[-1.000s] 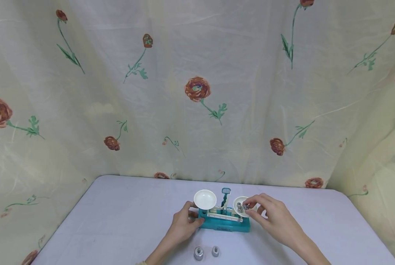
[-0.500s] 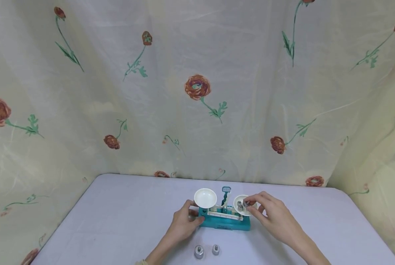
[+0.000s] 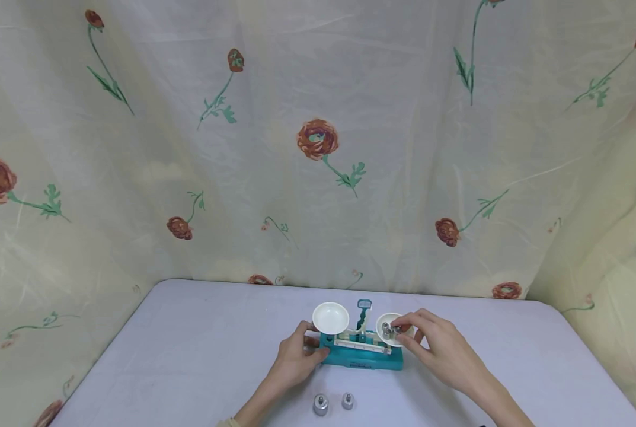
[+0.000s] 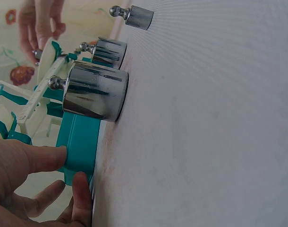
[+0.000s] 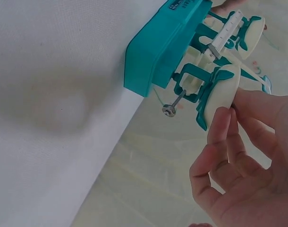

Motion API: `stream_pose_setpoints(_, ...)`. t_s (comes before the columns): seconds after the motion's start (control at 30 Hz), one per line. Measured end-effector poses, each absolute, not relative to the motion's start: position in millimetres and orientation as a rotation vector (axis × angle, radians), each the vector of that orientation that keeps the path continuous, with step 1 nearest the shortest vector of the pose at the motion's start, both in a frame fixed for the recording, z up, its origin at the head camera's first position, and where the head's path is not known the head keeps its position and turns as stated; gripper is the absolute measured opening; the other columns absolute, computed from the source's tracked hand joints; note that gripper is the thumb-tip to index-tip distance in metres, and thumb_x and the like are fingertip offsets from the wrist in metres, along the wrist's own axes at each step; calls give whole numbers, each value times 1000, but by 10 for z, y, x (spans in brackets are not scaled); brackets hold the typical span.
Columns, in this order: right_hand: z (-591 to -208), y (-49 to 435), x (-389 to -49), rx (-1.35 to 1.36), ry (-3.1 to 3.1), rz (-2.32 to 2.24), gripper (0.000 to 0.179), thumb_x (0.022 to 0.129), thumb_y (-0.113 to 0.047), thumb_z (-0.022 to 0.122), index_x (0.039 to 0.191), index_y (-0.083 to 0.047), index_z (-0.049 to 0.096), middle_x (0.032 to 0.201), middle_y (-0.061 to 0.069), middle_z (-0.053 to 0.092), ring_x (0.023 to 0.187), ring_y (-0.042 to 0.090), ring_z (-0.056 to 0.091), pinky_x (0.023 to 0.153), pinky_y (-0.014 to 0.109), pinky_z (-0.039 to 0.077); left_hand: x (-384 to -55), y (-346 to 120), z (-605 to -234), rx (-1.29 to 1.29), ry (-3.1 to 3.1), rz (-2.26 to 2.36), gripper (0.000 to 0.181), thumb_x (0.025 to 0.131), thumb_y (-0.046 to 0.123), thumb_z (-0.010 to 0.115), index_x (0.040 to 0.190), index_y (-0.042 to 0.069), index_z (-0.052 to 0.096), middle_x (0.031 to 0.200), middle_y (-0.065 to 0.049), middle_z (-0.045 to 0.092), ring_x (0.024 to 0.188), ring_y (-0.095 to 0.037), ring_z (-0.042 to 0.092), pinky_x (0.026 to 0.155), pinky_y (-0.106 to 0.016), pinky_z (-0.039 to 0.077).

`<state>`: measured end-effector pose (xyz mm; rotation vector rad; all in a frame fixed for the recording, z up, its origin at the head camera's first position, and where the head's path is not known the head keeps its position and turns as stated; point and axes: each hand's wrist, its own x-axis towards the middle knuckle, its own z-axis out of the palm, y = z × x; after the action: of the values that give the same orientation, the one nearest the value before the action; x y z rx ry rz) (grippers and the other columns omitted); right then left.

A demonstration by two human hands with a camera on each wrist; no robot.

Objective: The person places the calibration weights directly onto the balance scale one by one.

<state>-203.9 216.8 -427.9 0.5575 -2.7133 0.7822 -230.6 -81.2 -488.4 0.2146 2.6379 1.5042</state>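
Note:
A teal balance scale with two white pans stands on the table. My left hand grips the left end of its base, thumb in front; the left wrist view shows the thumb and fingers around the teal end. The left pan holds nothing. Over the right pan, my right hand pinches a small metal weight between thumb and fingertips, beside other small weights in that pan. In the right wrist view the pan's edge hides the weight from the right hand.
In front of the scale stand a larger metal weight and a smaller one. The left wrist view shows a further weight upright on the table. A flowered curtain hangs behind the table.
My right fingers have shifted very slightly over the right pan with the small weight. The left hand and scale keep their place; the head view has tilted slightly.

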Motion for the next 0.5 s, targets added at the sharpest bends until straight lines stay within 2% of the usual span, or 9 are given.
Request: stream_pose_setpoints(0.5,-4271,2179,-2061,555,-2772,823,17,98,-20,80,114,-24,78,110,-9,75,79,-5,55,67,21,51,-2302,-805,-4881,189,2629,1489,45,97,17,79,135,8,56,118,-19,73,100,-28,73,86,-48,64)
